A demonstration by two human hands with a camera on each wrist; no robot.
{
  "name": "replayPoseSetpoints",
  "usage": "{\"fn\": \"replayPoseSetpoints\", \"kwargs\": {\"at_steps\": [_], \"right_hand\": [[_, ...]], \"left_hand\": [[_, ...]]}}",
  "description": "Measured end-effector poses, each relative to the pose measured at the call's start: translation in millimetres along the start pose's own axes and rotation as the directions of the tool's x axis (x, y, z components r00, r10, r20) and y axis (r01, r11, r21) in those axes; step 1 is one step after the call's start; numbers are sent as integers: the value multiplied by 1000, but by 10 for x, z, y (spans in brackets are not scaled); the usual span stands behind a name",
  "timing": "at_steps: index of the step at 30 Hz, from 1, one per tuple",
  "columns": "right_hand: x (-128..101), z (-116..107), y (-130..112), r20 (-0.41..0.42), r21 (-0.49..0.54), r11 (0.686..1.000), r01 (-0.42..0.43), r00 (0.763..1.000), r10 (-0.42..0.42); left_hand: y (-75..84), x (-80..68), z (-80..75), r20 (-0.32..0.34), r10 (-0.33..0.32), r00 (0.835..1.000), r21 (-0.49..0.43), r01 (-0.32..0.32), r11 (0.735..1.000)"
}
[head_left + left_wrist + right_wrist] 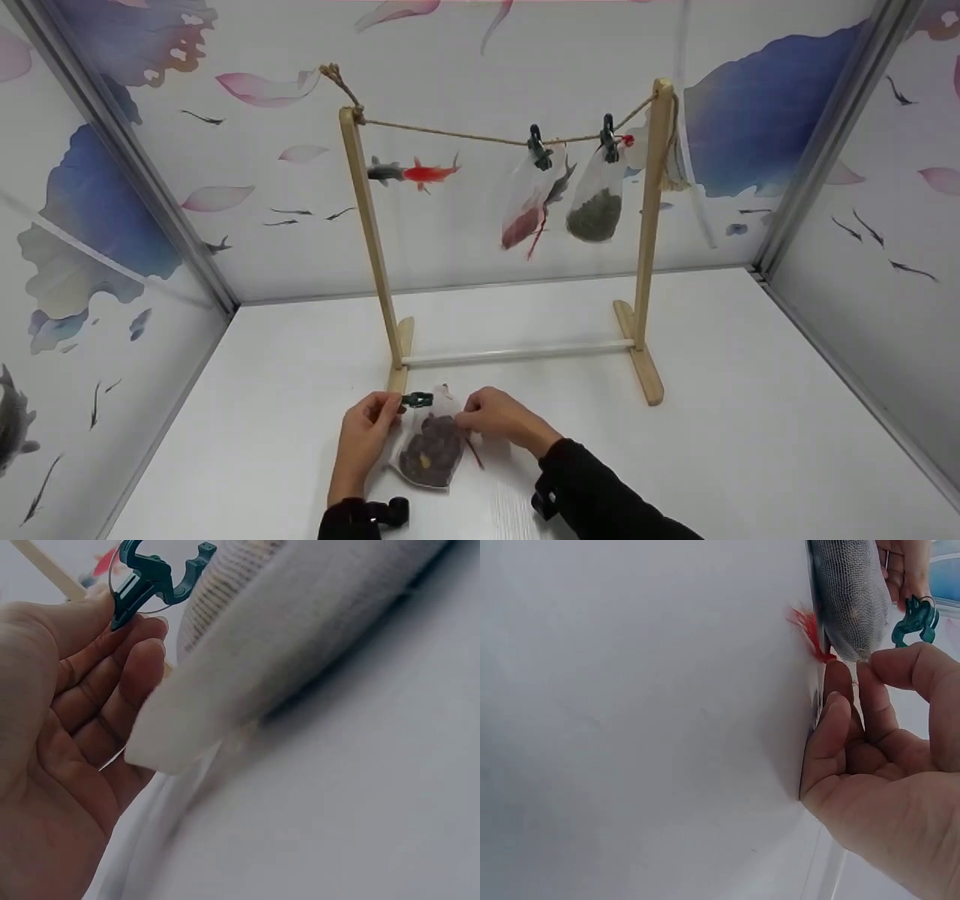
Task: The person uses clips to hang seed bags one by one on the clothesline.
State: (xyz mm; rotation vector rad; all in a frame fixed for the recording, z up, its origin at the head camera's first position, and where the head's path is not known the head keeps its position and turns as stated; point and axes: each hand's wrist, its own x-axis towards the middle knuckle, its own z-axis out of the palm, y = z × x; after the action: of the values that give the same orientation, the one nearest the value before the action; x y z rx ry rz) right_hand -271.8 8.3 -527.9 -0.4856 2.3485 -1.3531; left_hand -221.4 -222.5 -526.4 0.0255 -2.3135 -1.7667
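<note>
A sheer drawstring mesh bag (433, 454) filled with dark pieces is at the front of the white table. My right hand (510, 416) pinches the bag's fabric between thumb and fingertip on its right side. Below those fingers a red tassel (810, 634) hangs from the bag. To the bag's upper left, my left hand (364, 435) holds a dark green clip (418, 400) by its end, between thumb and index finger. In the left wrist view, the clip's curved jaws point toward the bag, and the other fingers are loosely bent beneath it.
Behind the hands stands a wooden rack (369, 225) with a white crossbar (517, 352). A rope (450, 135) is strung between its posts. Clipped on the rope's right half are a bag with reddish contents (525, 217) and a bag with greenish contents (596, 214). Printed panels surround the table.
</note>
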Motion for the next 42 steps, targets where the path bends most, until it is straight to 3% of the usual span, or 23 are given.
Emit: {"fn": "replayPoseSetpoints", "kwargs": {"at_steps": [3,7,12,19,26,32,37,42], "right_hand": [[-8,-5,5,-5,32,999,6,1000,-6],[-5,6,9,-4,87,996,5,1000,-5],[2,4,12,4,67,998,19,1000,-19],[1,-22,15,27,57,998,33,999,-35],[32,-13,24,-22,106,991,81,997,-79],[8,-50,30,-85,72,978,194,979,-188],[1,-183,-75,-120,-6,970,243,963,-242],[-32,-374,-241,-153,-37,961,275,949,-277]], "left_hand": [[-37,18,2,-6,-1,1000,22,1,1000],[-237,88,14,-13,-21,1000,26,22,999],[-401,129,23,-18,-3,1000,24,3,1000],[6,-16,12,-7,-17,1000,26,17,1000],[-108,10,50,2,-11,1000,-3,11,1000],[-209,56,109,-6,66,998,49,-65,997],[-16,70,82,30,170,985,99,-172,980],[241,87,60,13,202,979,164,-201,966]]}}
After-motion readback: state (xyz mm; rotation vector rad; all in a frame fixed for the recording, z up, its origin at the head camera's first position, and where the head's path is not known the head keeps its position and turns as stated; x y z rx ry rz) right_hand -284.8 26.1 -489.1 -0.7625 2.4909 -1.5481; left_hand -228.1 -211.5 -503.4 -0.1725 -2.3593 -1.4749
